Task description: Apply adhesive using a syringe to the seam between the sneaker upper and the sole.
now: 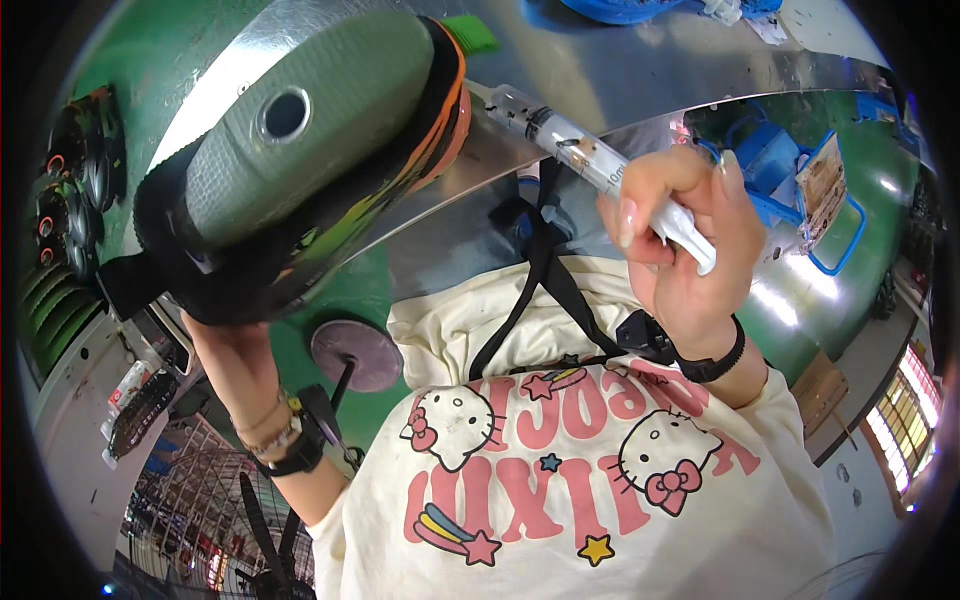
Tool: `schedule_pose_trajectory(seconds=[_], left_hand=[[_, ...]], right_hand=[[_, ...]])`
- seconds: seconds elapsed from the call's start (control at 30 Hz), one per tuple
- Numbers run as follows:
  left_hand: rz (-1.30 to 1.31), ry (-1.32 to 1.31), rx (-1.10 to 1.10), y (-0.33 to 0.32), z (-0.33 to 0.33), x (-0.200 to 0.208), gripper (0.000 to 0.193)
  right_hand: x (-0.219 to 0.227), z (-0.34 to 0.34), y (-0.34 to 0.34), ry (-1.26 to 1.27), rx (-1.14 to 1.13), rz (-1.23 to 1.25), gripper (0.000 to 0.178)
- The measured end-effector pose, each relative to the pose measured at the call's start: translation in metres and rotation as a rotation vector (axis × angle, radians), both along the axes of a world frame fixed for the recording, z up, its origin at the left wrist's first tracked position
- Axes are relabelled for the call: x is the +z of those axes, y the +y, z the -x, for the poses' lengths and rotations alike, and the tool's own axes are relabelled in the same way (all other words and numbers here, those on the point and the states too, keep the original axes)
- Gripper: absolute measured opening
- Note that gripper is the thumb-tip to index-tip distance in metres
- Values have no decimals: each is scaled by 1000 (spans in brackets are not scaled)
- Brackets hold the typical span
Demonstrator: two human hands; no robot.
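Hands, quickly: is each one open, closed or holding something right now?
Left hand: at the dark shoe, apparently supporting it; its fingers are hidden, so open or closed cannot be told.
Right hand: closed, holding the syringe.

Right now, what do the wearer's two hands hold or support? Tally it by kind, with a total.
Black shoe with orange and green trim, at the left hand, whose fingers are hidden: 1
Grey-green shoe last, set inside the shoe: 1
Clear syringe with white plunger, in the right hand: 1
Total: 3
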State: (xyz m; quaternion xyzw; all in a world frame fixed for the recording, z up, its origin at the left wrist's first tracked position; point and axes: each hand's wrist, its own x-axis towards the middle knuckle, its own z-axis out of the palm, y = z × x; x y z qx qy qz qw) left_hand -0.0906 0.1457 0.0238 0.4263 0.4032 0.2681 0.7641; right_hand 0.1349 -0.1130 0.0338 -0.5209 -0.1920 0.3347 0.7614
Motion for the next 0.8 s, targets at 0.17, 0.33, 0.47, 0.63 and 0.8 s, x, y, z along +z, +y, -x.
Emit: schedule_pose_trajectory(seconds=[0.17,0.33,0.47,0.63,0.8], left_hand=[[213,177,-112,-46,21,25,41],[430,71,-246,-81,6,27,76],[571,-1,-219,-95,-5,33,75],[540,44,-187,-99,-1,36,73],[560,20,-244,-98,3,32,73]], right_hand=[[-2,5,1,7,-48,19,53],[1,10,4,57,-166,121,50],[4,11,7,70,-180,86,50],[6,12,5,94,-143,42,51],[1,9,-1,143,-40,-96,54]])
